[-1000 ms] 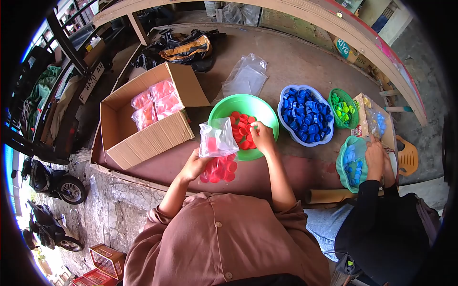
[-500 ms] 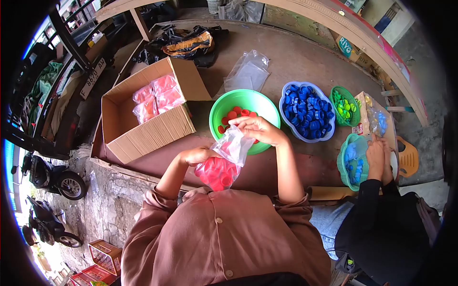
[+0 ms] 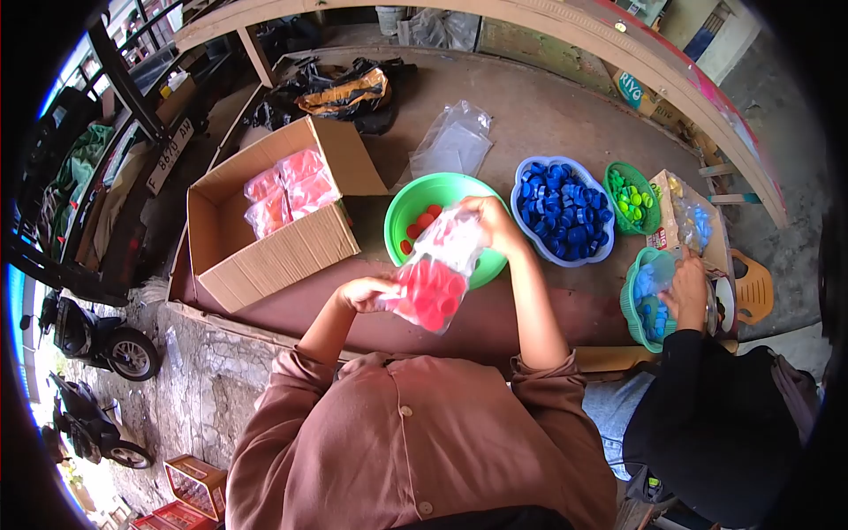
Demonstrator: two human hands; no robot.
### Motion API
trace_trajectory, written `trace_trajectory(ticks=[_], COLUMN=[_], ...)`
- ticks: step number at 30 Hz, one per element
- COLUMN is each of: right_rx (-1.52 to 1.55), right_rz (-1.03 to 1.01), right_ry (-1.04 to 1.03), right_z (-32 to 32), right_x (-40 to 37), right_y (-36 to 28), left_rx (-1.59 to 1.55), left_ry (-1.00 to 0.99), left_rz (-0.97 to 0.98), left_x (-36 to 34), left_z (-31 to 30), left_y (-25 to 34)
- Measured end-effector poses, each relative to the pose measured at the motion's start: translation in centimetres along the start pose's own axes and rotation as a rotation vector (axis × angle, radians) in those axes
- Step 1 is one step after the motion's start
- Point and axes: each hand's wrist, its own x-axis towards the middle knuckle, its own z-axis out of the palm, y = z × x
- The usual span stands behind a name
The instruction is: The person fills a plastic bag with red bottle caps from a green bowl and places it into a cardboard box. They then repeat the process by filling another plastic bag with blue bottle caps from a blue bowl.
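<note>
Whereas the bag [image 3: 433, 278] sagged earlier, left hand [image 3: 367, 291] and right hand [image 3: 491, 223] now clench it stretched slantwise.

Daylight falls on a worn reddish-brown wooden platform [image 3: 548, 115], edged on the far side by a pale curved wooden rail [image 3: 548, 22]. Below its near edge lies rough grey stone paving [image 3: 212, 389], where two dark motorbikes [image 3: 97, 340] stand parked. A black metal frame [image 3: 115, 71] rises at the left.
</note>
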Motion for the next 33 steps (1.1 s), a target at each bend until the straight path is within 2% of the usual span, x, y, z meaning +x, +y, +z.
trace_trajectory(ticks=[2,3,5,6,7,8,9,10,11,12,13,15,16,17,18,19,20,21,22,23,24,25,26,28,31,32,33], right_rx=[0.004,0.059,0.091,0.082,-0.163,-0.407,-0.414,-0.318,-0.222,-0.338,-0.339,-0.11,0.057,0.06,0.068,0.074,-0.272,-0.271,-0.176,-0.081,0.05,0.048,-0.097,-0.317,-0.219,-0.07,-0.069], right_rz=[-0.135,-0.227,-0.333,-0.349,-0.41,-0.464,-0.472,-0.32,-0.169,-0.072,-0.073,-0.06,-0.04,-0.037,-0.022,-0.009,-0.202,-0.201,-0.115,-0.029,-0.096,-0.097,-0.068,-0.072,-0.006,0.065,0.067], right_ry=[0.138,0.201,0.374,0.374,0.368,0.359,0.36,0.314,0.267,0.253,0.254,0.117,0.073,0.076,0.045,0.012,0.019,0.021,0.022,0.023,0.073,0.075,0.148,0.287,0.22,0.133,0.133], right_z=[-1.4,-1.8,-1.9,-2.0,-2.1,-2.2,-2.4,-2.6,-2.9,-2.9,-3.1,-3.0,-2.6,-2.4,-2.0,-1.8,-1.8,-1.8,-1.9,-1.9,-1.6,-1.6,-1.6,-1.0,-1.4,-2.0,-2.0], right_x=[0.8,1.0,1.4,1.4,1.4,1.2,0.9,0.6,0.2,-0.3,-0.4,-0.8,-1.1,-1.3,-1.5,-1.5,-1.5,-1.6,-1.7,-1.8,-1.4,-1.2,-1.1,-0.9,-0.4,-0.9,-1.0], right_y=[-2.7,-4.1,-6.8,-7.2,-7.6,-7.8,-7.7,-7.1,-6.6,-6.4,-5.6,-4.7,-4.7,-4.9,-5.1,-5.2,-4.9,-5.1,-5.3,-5.4,-5.2,-5.2,-5.3,-5.6,-3.7,-3.3,-3.4], left_rx=[-0.319,-0.407,-0.454,-0.32,-0.267,-0.087,0.088,0.062,0.065,0.121,0.176,0.243,-0.133,-0.504,-0.362,-0.487,-0.368,-0.25,-0.392,-0.394,-0.301,-0.208,-0.172,-0.22,-0.296,-0.438,-0.582], left_ry=[-0.16,-0.134,-0.104,0.01,0.087,0.209,0.332,0.421,0.417,0.464,0.511,0.463,0.153,-0.156,0.001,-0.156,-0.032,0.091,0.173,0.173,0.26,0.345,0.327,0.294,0.182,0.16,0.139], left_rz=[0.253,0.386,0.658,0.74,0.737,0.67,0.599,0.624,0.629,0.739,0.846,0.844,0.801,0.726,0.683,0.687,0.652,0.613,0.582,0.579,0.594,0.608,0.666,0.634,0.647,0.608,0.565], left_x=[1.0,1.6,2.8,3.1,3.1,3.3,3.4,3.7,4.0,4.1,4.0,3.1,2.4,2.0,1.5,1.5,1.3,1.0,1.5,1.7,2.0,2.2,2.3,2.3,2.2,2.4,2.4], left_z=[1.1,0.8,4.4,4.7,4.7,3.7,3.3,3.4,3.6,4.2,4.6,3.9,3.9,4.0,5.5,6.0,6.6,7.1,5.9,5.6,5.7,6.0,6.5,6.5,6.8,5.9,5.5], left_y=[0.6,0.8,3.6,4.4,5.0,5.4,5.9,5.8,5.6,5.4,5.0,3.9,3.6,3.4,3.9,3.7,3.8,4.0,3.3,2.8,2.6,2.5,2.3,1.7,1.0,0.5,0.2])
